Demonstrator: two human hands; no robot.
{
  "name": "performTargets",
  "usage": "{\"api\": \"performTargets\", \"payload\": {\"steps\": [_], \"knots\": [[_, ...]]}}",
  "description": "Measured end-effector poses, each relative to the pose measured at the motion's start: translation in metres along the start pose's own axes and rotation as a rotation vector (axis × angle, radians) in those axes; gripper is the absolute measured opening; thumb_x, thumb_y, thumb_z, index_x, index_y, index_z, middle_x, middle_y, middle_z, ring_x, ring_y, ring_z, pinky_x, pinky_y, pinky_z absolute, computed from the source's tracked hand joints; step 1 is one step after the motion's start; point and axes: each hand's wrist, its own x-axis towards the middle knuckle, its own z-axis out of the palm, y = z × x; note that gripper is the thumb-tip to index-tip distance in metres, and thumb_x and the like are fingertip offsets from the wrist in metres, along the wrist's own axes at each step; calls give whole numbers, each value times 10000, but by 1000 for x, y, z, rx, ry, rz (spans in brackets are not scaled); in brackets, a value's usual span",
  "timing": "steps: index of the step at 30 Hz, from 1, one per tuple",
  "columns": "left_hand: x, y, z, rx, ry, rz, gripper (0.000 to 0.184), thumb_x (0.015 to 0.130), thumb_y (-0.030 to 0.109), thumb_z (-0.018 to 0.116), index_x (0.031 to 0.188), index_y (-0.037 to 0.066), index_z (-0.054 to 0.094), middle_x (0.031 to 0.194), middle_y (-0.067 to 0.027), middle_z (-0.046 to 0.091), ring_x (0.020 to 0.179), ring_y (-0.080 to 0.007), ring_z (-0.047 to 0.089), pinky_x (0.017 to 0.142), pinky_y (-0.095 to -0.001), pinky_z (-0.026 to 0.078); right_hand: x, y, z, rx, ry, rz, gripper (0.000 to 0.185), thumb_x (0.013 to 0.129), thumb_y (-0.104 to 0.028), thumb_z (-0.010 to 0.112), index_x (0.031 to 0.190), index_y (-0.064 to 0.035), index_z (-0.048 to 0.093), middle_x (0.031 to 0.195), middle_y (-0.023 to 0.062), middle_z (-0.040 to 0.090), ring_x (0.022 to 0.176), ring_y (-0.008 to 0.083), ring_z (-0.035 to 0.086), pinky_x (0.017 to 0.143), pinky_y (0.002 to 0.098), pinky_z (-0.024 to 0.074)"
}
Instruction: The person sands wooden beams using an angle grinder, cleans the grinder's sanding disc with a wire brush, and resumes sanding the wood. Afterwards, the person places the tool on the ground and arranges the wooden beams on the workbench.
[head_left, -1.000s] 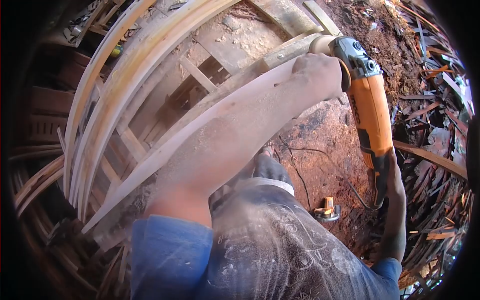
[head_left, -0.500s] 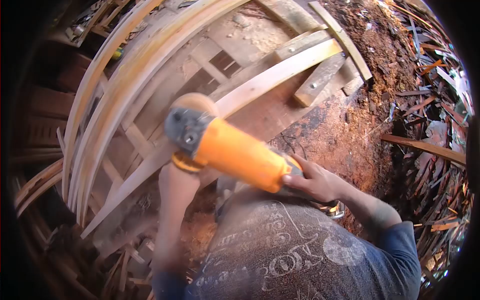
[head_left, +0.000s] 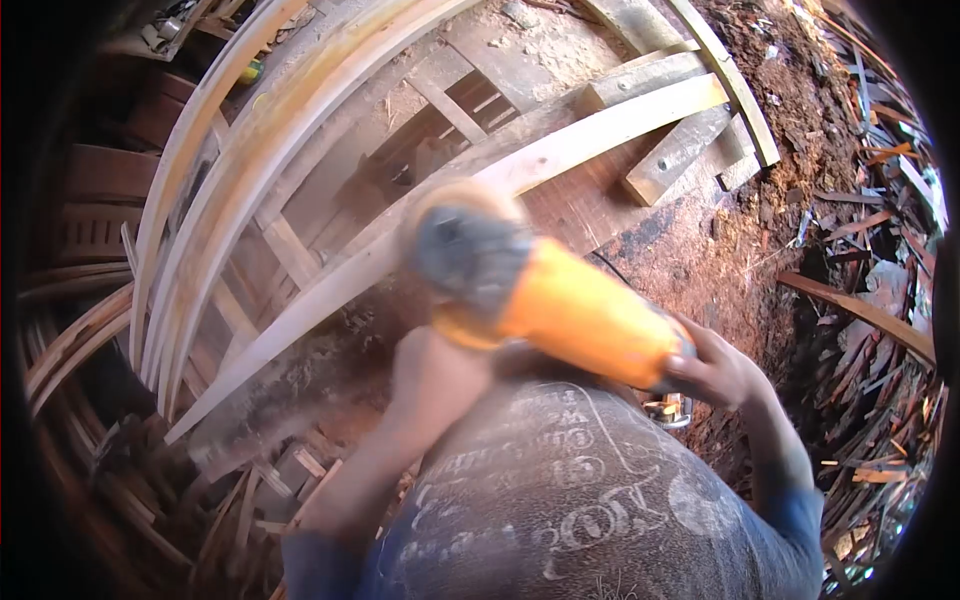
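An orange angle grinder (head_left: pixel 590 315) with a dark grey head and a round, tan sanding disc (head_left: pixel 465 197) is held across in front of me. My right hand (head_left: pixel 715 365) wraps around the rear end of its body. At the head end, my left hand (head_left: pixel 440 365) is closed on the side handle (head_left: pixel 465 328), blurred by motion. The disc lies over a long pale wooden plank (head_left: pixel 330 290), overlapping its edge in view; whether it touches the wood I cannot tell. Fine dust hangs around the head.
Several curved wooden strips (head_left: pixel 255 160) lie on the left. Wooden blocks (head_left: pixel 680 155) and a crosspiece (head_left: pixel 735 85) sit around the plank's far end. Wood scraps (head_left: pixel 860 350) are heaped at the right, with more offcuts at lower left. Sawdust covers the ground.
Both hands and the grinder have moved to the right along the plank, and the disc now overlaps a part nearer its right end. The view has shifted slightly.
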Motion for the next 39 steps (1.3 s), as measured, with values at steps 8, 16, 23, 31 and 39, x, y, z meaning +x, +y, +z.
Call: {"api": "performTargets", "payload": {"steps": [8,16,23,31,39], "knots": [[141,140,64,232,-281,303,187,765,99,679,914,-7,719,840,-238,716,846,-407,716,794,-477,579,-81,94,-109,180,367,-78,685,1045,-485,464,1471,50,415,1337,155,590,1271,212,530,1082,361,402],[220,220,86,201,-359,436,312,806,185,702,1064,17,747,1093,-213,736,1059,-333,718,951,-427,559,-82,84,-182,513,598,74,592,1054,-572,381,1256,-46,564,835,106,656,649,192,654,516,328,541],[245,264,92,412,-287,428,381,846,272,675,1173,87,737,1245,-141,709,1168,-267,679,984,-410,536,-80,63,-180,504,602,41,660,1002,-679,409,1178,-66,576,764,119,644,542,208,613,471,340,517],[121,88,21,281,-36,160,516,792,444,813,1169,113,690,1043,-178,738,994,-348,706,854,-472,549,-35,5,-67,59,107,-12,693,1022,-527,484,1478,-10,415,1086,97,637,832,143,593,705,301,506],[12,-7,-15,173,187,-131,432,802,229,801,1156,26,660,1013,-219,725,1000,-389,693,807,-456,547,27,-50,0,-516,-34,55,793,975,-607,544,1475,-5,415,1234,242,646,1203,306,610,1053,403,447]]}}
